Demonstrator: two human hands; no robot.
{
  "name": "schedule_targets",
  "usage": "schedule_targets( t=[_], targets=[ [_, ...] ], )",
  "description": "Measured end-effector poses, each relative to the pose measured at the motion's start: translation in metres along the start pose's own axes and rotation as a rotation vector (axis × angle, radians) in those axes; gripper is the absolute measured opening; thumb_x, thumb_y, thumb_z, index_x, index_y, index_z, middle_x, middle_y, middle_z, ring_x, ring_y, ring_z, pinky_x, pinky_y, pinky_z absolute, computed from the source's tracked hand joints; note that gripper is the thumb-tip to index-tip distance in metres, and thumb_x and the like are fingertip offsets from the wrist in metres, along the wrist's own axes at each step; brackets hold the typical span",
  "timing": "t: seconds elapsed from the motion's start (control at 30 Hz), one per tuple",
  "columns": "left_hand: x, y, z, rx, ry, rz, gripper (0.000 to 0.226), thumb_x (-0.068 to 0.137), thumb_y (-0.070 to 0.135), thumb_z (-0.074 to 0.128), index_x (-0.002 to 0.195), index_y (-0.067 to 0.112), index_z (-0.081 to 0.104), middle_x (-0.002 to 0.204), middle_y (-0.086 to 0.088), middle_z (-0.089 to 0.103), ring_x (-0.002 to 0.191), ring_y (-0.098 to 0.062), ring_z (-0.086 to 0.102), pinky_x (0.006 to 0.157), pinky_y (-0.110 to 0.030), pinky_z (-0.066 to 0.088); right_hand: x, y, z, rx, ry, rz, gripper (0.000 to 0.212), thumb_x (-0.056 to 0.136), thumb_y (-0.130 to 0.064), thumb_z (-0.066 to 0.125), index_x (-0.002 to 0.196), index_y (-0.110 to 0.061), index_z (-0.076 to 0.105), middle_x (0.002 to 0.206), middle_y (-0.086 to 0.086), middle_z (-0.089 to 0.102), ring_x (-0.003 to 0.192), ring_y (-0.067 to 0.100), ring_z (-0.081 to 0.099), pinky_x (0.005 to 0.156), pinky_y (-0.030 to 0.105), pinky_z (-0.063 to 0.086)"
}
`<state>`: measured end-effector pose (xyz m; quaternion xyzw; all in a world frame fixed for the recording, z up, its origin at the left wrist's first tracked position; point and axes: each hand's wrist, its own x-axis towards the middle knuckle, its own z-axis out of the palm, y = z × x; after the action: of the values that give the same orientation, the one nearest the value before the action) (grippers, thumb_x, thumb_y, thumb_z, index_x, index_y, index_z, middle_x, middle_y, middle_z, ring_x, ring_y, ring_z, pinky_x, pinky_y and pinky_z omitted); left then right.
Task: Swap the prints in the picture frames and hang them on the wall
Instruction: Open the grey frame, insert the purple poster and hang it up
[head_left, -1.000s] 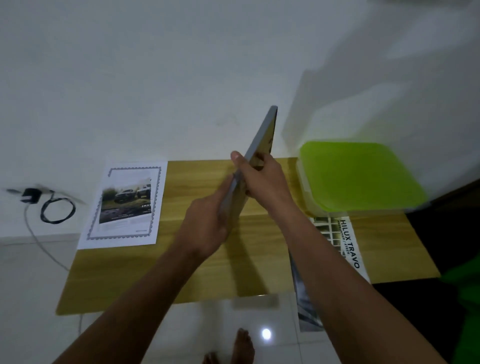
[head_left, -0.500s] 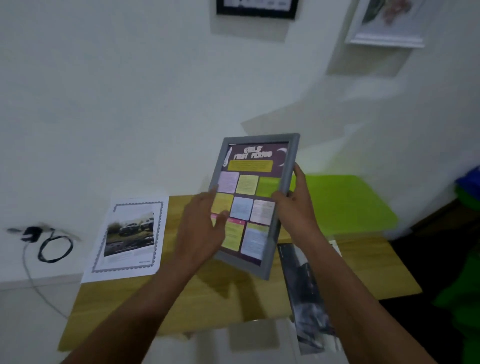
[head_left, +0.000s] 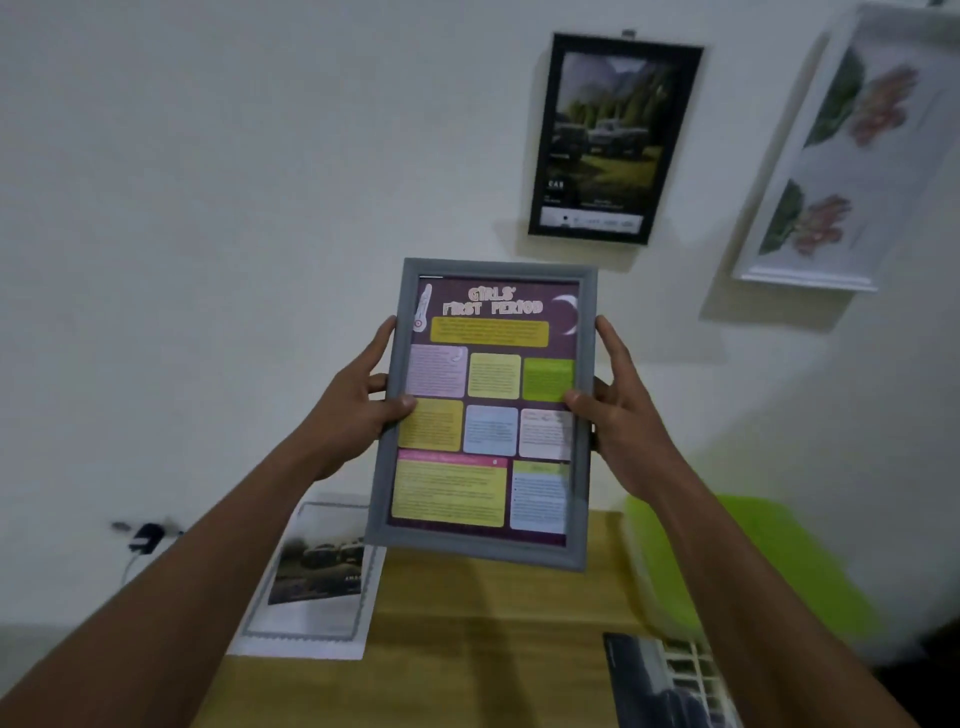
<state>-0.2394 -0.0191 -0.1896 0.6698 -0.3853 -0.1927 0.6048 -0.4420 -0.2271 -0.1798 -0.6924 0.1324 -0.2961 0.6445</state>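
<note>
Hanging looks to be the step in hand. The grey frame (head_left: 480, 552) is up off the counter (head_left: 467, 654) and held upright in front of the wall (head_left: 208, 208), print side toward the person. The left hand (head_left: 353, 415) grips its left edge and the right hand (head_left: 623, 431) its right edge. Each thumb lies over the front rim, with the fingers curled behind.

The print (head_left: 488, 374) inside it is headed "GIRLS' FIRST PERIOD" over coloured text boxes too small to read.

Up and to the right hangs a black frame (head_left: 615, 137) with a picture of vehicles and the word "CAR" low on it. Beside that is a white frame (head_left: 841, 150) with flowers.

On the counter lie a loose bordered print (head_left: 317, 577), a darker print (head_left: 670, 680) near the front edge and a box with a green lid (head_left: 753, 566). I can't make out any lettering on them.

To my eye, the next move is to raise the frame and find a hook or nail. I can see none on the bare wall. The hanger on the back is hidden, so it would have to be caught by feel, then the frame levelled.
</note>
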Motion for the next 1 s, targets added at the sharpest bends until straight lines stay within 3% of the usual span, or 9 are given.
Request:
schedule_targets(
  t=[0.2,0.4,0.53,0.67,0.8,1.0],
  targets=[
    [0.019,0.041,-0.073,0.051,0.098,0.115,0.084,0.090,0.013,0.064,0.140,0.063,0.019,0.125,-0.001,0.060,0.117,-0.025,0.058,0.088,-0.048,0.056,0.057,-0.049,0.050,-0.087,-0.109,-0.112,0.083,0.096,-0.005,0.059,0.149,-0.054,0.019,0.128,0.004,0.065,0.116,0.025,0.064,0.088,0.048,0.057],
    [0.055,0.075,-0.153,0.050,0.087,0.156,0.084,0.092,0.002,0.059,0.143,0.058,0.023,0.122,-0.007,0.061,0.114,-0.025,0.059,0.080,-0.037,0.058,0.115,-0.087,0.109,-0.075,-0.111,-0.197,0.086,0.092,0.004,0.061,0.145,-0.055,0.027,0.120,0.009,0.067,0.113,0.027,0.066,0.086,0.050,0.058],
    [0.083,0.094,-0.199,0.125,0.110,0.231,0.087,0.090,0.001,0.062,0.142,0.059,0.023,0.122,-0.008,0.058,0.106,-0.025,0.063,0.076,-0.035,0.058,0.150,-0.105,0.145,-0.090,-0.077,-0.260,0.081,0.094,-0.004,0.062,0.145,-0.057,0.027,0.118,0.012,0.065,0.107,0.024,0.068,0.085,0.050,0.058],
    [0.115,0.112,-0.227,0.195,0.136,0.321,0.091,0.087,0.001,0.065,0.144,0.056,0.020,0.119,-0.004,0.056,0.094,-0.023,0.068,0.073,-0.033,0.059,0.183,-0.122,0.163,-0.102,-0.056,-0.321,0.075,0.097,-0.010,0.058,0.146,-0.056,0.025,0.115,0.008,0.068,0.105,0.018,0.069,0.080,0.038,0.059],
    [0.147,0.128,-0.244,0.232,0.147,0.374,0.095,0.086,0.001,0.067,0.147,0.053,0.016,0.117,0.001,0.054,0.093,-0.024,0.067,0.070,-0.031,0.059,0.215,-0.144,0.172,-0.165,-0.031,-0.360,0.075,0.098,-0.009,0.057,0.146,-0.057,0.024,0.116,0.009,0.068,0.108,0.021,0.068,0.084,0.043,0.058],
    [0.189,0.144,-0.250,0.224,0.151,0.452,0.095,0.087,0.000,0.065,0.147,0.053,0.014,0.116,-0.002,0.053,0.090,-0.023,0.066,0.070,-0.029,0.057,0.251,-0.171,0.171,-0.240,0.023,-0.400,0.077,0.099,-0.007,0.054,0.151,-0.052,0.018,0.114,0.008,0.070,0.106,0.019,0.069,0.075,0.034,0.059]
  ],
)
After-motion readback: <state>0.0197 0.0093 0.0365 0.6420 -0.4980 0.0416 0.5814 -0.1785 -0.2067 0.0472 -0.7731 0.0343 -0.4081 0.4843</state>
